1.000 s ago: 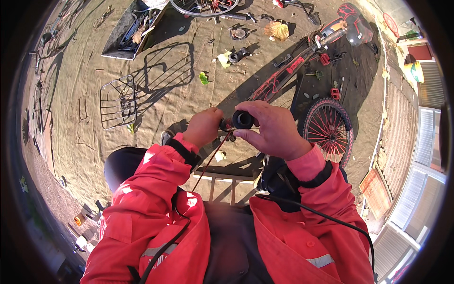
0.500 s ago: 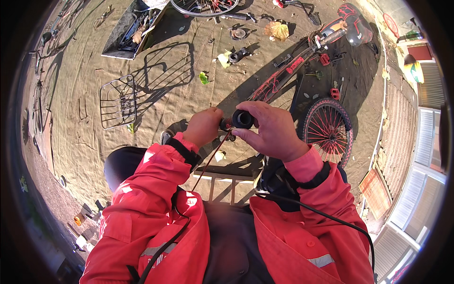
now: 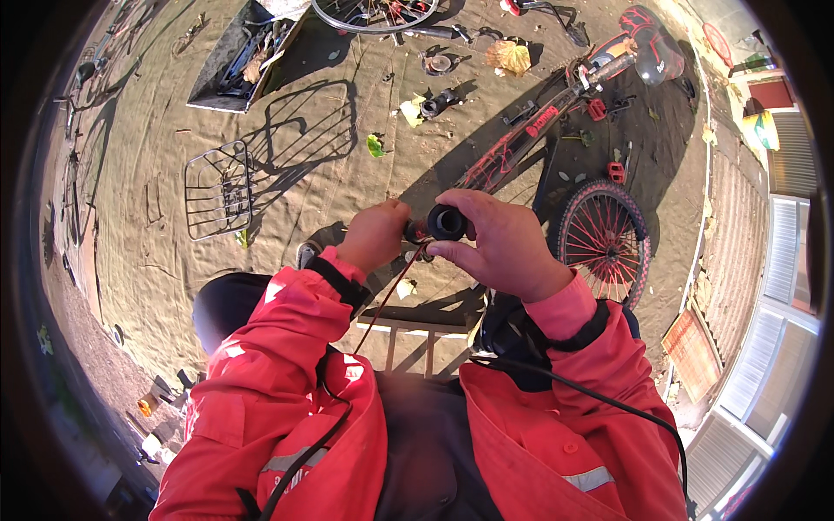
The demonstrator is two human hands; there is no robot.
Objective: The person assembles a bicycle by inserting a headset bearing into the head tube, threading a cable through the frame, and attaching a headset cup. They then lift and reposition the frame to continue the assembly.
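A red and black bicycle frame (image 3: 502,158) stretches from the far right toward my hands. At its near end, my right hand (image 3: 508,243) is closed, thumb and fingers curved round a short black hollow tube-like part (image 3: 447,223) whose open end faces up. My left hand (image 3: 375,236) is closed right beside it, its fingertips at the dark end of the frame; what they grip is hidden. A thin reddish cable (image 3: 389,293) runs from below the black part down toward my jacket.
Right of my hands lies a wheel with red spokes (image 3: 605,246). A wire rack (image 3: 217,191) stands on the left, below a box of tools (image 3: 246,57). Farther off are a black cylindrical part (image 3: 440,103), another wheel (image 3: 375,10) and dry leaves (image 3: 508,56) on the ground cloth.
Both hands keep their hold, with barely any movement. The whole view has shifted by a few pixels.
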